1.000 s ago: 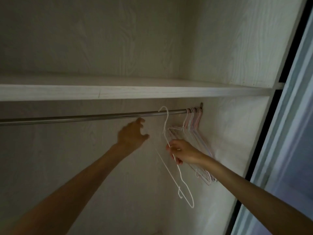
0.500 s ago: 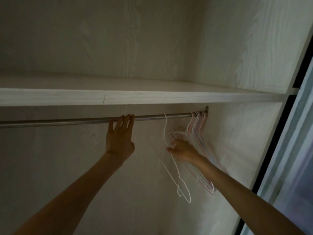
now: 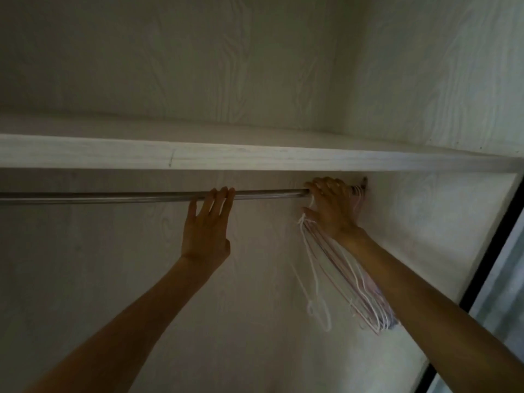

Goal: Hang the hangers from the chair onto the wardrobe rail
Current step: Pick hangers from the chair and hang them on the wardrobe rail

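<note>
Our right hand (image 3: 330,207) is up at the far right end of the wardrobe rail (image 3: 127,195), fingers curled over the top of the bar, thumb out below & touching the white wire just under the hooks. So the right grip is closed round the rail, right beside the bunched hanger hooks; we can't tell whether any hook is caught under the fingers. Our left hand (image 3: 208,225) sits further left on the same rail, w/ fingers straight & close together, tips resting against the bar, palm flat toward the back panel; that grip is open & holds nothing.

The hangers (image 3: 344,282), thin wire in white & pink, hang in 1 tight bundle from the rail's right end, slanting down to the right beneath our right forearm & close to the wardrobe's side wall. The rail's bracket shows just past the right hand. A pale wood-grain shelf (image 3: 255,160) runs directly above the rail.
</note>
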The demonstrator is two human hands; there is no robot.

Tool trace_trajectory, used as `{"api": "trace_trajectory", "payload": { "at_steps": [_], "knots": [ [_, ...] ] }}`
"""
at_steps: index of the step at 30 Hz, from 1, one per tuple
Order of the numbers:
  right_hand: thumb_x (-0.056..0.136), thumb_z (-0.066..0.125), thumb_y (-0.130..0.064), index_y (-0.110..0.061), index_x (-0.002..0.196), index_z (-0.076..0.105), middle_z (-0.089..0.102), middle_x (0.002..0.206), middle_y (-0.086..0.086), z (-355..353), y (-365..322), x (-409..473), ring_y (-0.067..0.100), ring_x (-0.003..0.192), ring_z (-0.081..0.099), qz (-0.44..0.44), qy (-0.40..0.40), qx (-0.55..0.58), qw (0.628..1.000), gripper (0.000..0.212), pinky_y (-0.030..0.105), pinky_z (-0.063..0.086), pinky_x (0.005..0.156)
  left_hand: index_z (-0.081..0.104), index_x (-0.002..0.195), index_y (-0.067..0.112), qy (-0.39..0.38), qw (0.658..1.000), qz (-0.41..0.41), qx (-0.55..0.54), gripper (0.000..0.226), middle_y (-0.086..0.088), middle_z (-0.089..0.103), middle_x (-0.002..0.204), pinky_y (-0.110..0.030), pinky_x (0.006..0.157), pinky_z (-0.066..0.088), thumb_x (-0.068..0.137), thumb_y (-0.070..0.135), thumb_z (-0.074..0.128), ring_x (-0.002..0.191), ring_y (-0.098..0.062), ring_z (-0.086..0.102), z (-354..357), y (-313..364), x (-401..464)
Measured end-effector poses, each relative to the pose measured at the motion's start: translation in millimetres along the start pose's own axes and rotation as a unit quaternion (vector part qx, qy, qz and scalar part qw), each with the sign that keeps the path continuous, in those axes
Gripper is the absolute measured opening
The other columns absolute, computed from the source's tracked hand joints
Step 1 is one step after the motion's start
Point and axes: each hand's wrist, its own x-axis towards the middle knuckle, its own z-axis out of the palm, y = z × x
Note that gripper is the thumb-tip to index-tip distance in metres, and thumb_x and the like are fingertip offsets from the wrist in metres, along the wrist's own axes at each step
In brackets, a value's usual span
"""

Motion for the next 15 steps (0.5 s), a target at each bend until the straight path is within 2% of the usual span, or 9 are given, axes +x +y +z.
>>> {"api": "trace_trajectory", "payload": {
  "at_steps": [3, 6, 9, 13, 15],
  "knots": [
    [0.073, 0.076, -0.028, -0.012, 0.123, 0.058, 0.06, 0.122, 0.012, 0, 28, -6, 0.034, 0.116, 0.052, 0.012, -0.014, -0.038, 0.999, 0.055, 0.041, 0.02, 0.103, -0.015, 0.149, 0.016, -0.002, 1.0, -0.01, 0.006, 0.097, -0.002, -0.001, 0.159, -0.043, 0.119, 0.002, 0.084, 0.034, 0.056, 0.148, -0.021, 0.002, 1, 2, 1],
    [0.081, 0.069, -0.027, -0.01, 0.132, 0.05, 0.051, 0.133, 0.016, -1, 46, -11, 0.036, 0.126, 0.042, 0.045, -0.044, -0.014, 0.998, 0.057, 0.047, 0.013, 0.112, -0.012, 0.15, 0.016, 0.0, 1.0, -0.017, 0.012, 0.098, -0.003, 0.002, 0.159, -0.043, 0.119, 0.002, 0.083, 0.033, 0.058, 0.148, -0.022, 0.004, 2, 6, 0],
    [0.087, 0.062, -0.032, -0.011, 0.14, 0.04, 0.046, 0.139, 0.015, -1, 51, -12, 0.035, 0.13, 0.037, 0.057, -0.072, -0.014, 0.996, 0.061, 0.051, 0.012, 0.116, -0.009, 0.15, 0.015, -0.004, 0.999, -0.026, 0.019, 0.1, -0.004, 0.005, 0.159, -0.044, 0.119, 0.002, 0.08, 0.034, 0.061, 0.147, -0.022, 0.006, 1, 8, 0],
    [0.089, 0.058, -0.035, -0.012, 0.145, 0.029, 0.036, 0.147, 0.013, -9, 49, -17, 0.033, 0.136, 0.03, 0.056, -0.09, -0.016, 0.994, 0.068, 0.048, 0.009, 0.117, -0.017, 0.148, 0.013, -0.04, 0.997, -0.032, 0.053, 0.102, -0.004, -0.004, 0.159, -0.044, 0.12, 0.001, 0.082, 0.04, 0.057, 0.148, -0.022, 0.0, -5, 13, 0],
    [0.088, 0.058, -0.036, -0.012, 0.144, 0.031, 0.037, 0.146, 0.011, -17, 45, -31, 0.032, 0.135, 0.03, 0.061, -0.078, 0.001, 0.995, 0.067, 0.045, 0.015, 0.116, -0.019, 0.147, 0.012, -0.072, 0.995, -0.038, 0.049, 0.103, -0.004, -0.009, 0.159, -0.043, 0.121, 0.001, 0.083, 0.042, 0.057, 0.148, -0.022, -0.004, -13, 14, -1]
  ]
}}
